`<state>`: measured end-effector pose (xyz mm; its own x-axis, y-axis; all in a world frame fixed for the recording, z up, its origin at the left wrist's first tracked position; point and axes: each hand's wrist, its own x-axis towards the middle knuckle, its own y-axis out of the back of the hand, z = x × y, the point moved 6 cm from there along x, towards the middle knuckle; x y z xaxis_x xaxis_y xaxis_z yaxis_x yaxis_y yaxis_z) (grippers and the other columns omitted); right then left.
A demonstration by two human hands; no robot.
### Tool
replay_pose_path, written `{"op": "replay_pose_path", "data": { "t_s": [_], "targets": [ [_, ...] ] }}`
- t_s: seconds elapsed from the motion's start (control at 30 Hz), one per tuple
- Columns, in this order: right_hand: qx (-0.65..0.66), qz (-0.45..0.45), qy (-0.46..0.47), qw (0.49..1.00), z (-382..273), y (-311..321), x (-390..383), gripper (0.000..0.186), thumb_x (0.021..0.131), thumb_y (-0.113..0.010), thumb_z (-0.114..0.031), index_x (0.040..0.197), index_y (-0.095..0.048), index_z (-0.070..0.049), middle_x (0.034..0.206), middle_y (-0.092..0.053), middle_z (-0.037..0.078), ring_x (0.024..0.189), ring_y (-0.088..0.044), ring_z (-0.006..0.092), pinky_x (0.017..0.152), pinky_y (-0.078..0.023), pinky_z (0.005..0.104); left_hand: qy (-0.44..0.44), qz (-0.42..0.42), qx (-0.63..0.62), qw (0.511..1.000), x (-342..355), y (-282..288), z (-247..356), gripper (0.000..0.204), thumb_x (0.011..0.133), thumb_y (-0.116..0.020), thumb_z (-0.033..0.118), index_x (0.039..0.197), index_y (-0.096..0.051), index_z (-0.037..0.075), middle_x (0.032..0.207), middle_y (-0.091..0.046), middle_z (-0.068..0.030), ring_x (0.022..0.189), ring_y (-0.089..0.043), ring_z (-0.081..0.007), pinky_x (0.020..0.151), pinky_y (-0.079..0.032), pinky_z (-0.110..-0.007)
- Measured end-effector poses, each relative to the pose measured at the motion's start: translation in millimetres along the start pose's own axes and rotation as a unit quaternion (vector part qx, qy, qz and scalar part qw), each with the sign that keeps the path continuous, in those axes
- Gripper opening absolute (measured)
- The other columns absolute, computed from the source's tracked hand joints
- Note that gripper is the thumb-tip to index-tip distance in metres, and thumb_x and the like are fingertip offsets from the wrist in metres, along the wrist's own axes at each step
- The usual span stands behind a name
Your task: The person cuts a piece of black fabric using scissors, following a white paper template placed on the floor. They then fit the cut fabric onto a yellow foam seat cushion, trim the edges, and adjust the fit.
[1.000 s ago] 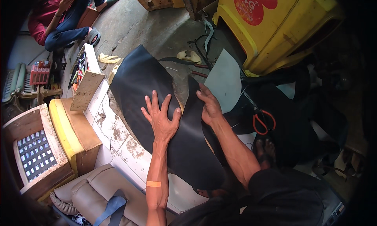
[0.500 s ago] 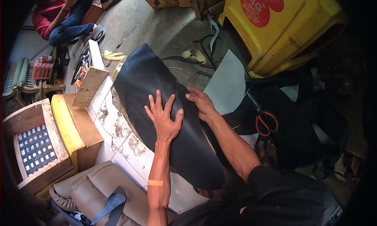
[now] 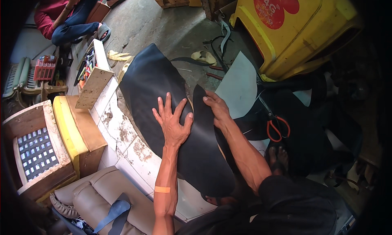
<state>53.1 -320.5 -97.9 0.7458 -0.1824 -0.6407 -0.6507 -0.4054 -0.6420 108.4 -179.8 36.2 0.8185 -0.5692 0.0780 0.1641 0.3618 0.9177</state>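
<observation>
A large black leather-like sheet [image 3: 149, 77] lies in front of me over a long shape whose pale edge peeps out at the far left end. Flat on its middle rests my left hand [image 3: 173, 122], fingers spread and holding nothing. Just to the right, my right hand [image 3: 218, 110] pinches a pointed flap [image 3: 199, 97] of this sheet between thumb and fingers. The flap stands slightly lifted, leaving a narrow gap with a light strip beside it. Scissors [image 3: 277, 129] with red handles lie right of my right forearm, on dark material.
A yellow plastic stool [image 3: 286, 35] stands at the far right, near a pale sheet [image 3: 239, 86]. Left are a wooden tool box [image 3: 94, 82], a wooden frame with woven straps [image 3: 41, 153] and a brown cushion [image 3: 96, 194]. A person in red [image 3: 49, 20] sits far left.
My right hand has shifted slightly right and pulled the sheet's flap up and away, opening a gap. My left hand has stayed nearly in place.
</observation>
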Motion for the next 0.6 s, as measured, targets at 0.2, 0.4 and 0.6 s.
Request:
{"op": "replay_pose_path", "data": {
  "t_s": [0.2,0.4,0.6],
  "targets": [
    [-0.014,-0.014,0.001,1.0,2.3,-7.5,5.1,0.041,0.098,-0.065,-0.005,0.137,-0.055,-0.001,0.117,-0.067,0.009,0.105,-0.067,0.0182,0.092,-0.059,0.0325,-0.011,-0.009,-0.006,1.0,-2.6,1.6,2.9,0.05,0.09,-0.069,0.035,0.137,-0.068,0.019,0.167,-0.032,-0.0175,0.157,-0.017,-0.0443,0.123,-0.001,-0.066],
    [-0.025,-0.075,-0.018,0.997,9.7,-18.5,20.5,0.035,0.098,-0.064,-0.004,0.133,-0.058,-0.003,0.114,-0.067,0.008,0.103,-0.067,0.0164,0.091,-0.059,0.0309,-0.023,-0.019,-0.021,0.999,-6.9,-1.1,1.2,0.05,0.092,-0.066,0.037,0.139,-0.067,0.02,0.167,-0.031,-0.0183,0.157,-0.014,-0.0448,0.122,0.0,-0.067],
    [-0.021,-0.074,-0.017,0.997,11.3,-11.4,21.9,0.035,0.098,-0.064,-0.004,0.133,-0.059,-0.004,0.113,-0.068,0.008,0.101,-0.068,0.0162,0.089,-0.059,0.0303,-0.048,-0.027,0.0,0.998,-9.3,-0.6,5.7,0.051,0.092,-0.067,0.038,0.139,-0.067,0.019,0.166,-0.034,-0.0195,0.157,-0.017,-0.0449,0.122,0.0,-0.068]
  ]
}}
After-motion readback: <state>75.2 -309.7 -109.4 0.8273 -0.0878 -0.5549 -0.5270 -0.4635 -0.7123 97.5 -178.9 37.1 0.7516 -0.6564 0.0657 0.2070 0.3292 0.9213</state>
